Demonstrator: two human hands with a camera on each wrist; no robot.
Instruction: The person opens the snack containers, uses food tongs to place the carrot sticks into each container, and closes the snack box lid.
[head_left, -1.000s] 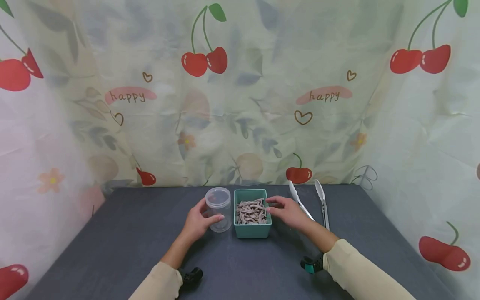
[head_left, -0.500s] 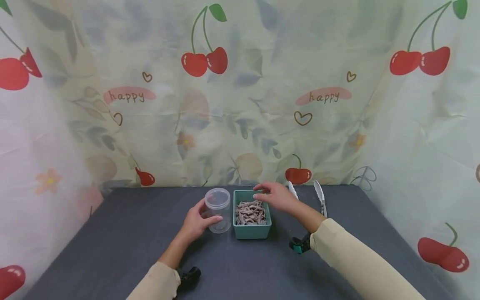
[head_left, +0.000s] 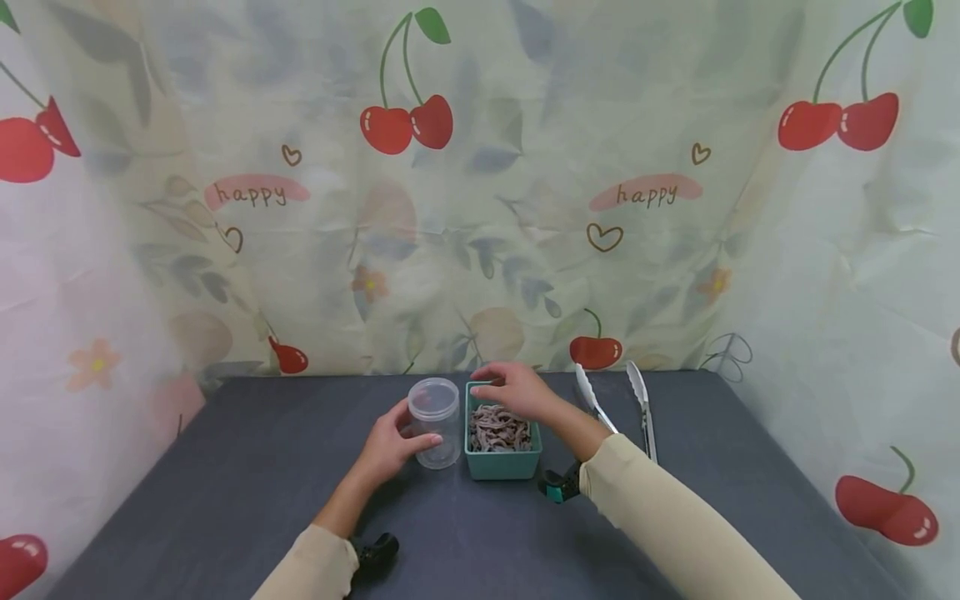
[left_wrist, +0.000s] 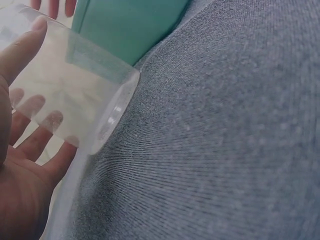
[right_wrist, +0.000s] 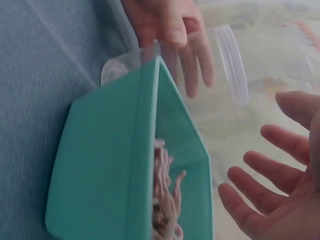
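Note:
A clear plastic jar (head_left: 435, 421) with no lid stands on the dark grey table (head_left: 247, 467), and my left hand (head_left: 408, 437) grips its side. In the left wrist view, the jar (left_wrist: 75, 85) has my fingers (left_wrist: 30, 107) showing through its wall. Right beside it sits a teal box (head_left: 502, 460) filled with brownish strips (head_left: 498, 429). Over the box's far edge my right hand (head_left: 502, 387) hovers with its fingers spread. The right wrist view shows this hand (right_wrist: 280, 165) empty, next to the box (right_wrist: 110, 165) and the jar (right_wrist: 225, 65).
Metal tongs (head_left: 643, 410) lie on the table right of the box, their two arms pointing away from me. A cherry-print cloth (head_left: 480, 208) hangs behind and at both sides. Wrist-camera mounts (head_left: 558, 486) sit under both sleeves.
My right hand has moved from the box's right side up and leftward, over its far edge and toward the jar. The left hand has stayed on the jar.

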